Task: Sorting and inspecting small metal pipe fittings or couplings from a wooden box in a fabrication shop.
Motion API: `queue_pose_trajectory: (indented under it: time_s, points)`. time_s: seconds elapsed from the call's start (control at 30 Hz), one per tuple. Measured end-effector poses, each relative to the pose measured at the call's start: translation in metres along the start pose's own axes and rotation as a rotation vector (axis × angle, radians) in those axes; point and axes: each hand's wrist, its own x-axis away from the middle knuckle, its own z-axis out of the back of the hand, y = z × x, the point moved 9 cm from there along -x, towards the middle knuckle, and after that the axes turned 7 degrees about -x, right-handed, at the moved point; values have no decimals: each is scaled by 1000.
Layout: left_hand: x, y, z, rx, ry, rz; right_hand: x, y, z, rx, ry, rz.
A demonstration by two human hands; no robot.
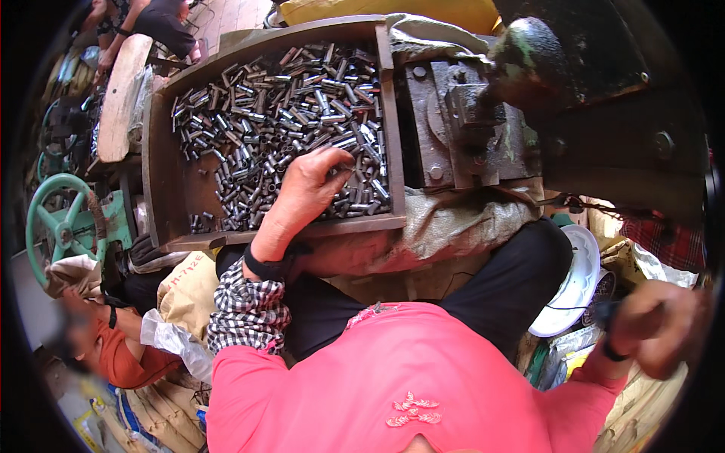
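A wooden tray [276,235] heaped with short metal tubes [260,124] lies in front of me. Over its near right part reaches my left hand [302,189], thumb and fingers pinched together low among the tubes. What the fingertips hold is too small and hidden to name. To the right of the tray stands a dark, greasy metal press with a bolted die block [472,113]. My right hand [657,328] is far out at the right, below the machine's dark body and away from the die. Motion blurs its fingers, and nothing held shows.
A green handwheel [62,226] stands at the left, with a co-worker in an orange top [136,362] below it. Another person [162,30] sits at the far left beyond a wooden board [124,98]. A white plastic dish [574,283] lies right of my knee. Sacking hangs under the die.
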Motion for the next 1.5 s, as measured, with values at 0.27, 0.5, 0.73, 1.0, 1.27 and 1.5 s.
queue_pose_trajectory:
  time_s: [0.27, 0.5, 0.73, 1.0, 1.27, 1.5]
  points:
    - [1, -4, -27, -509, -66, 19, 47, -96, -282, -222, -532, 184]
    - [0, -7, -30, -473, -78, 11, 49, -115, -344, -94, -576, 211]
    - [-4, -6, -35, -447, -123, 35, 47, -105, -341, -186, -567, 162]
    - [5, -10, -35, -275, -169, -4, 58, -56, -325, -802, -510, -416]
    - [0, 4, -38, -337, -229, -139, 61, -53, -326, -922, -461, -493]
    - [3, -5, -39, -430, -243, -95, 70, -59, -334, -1090, -522, -574]
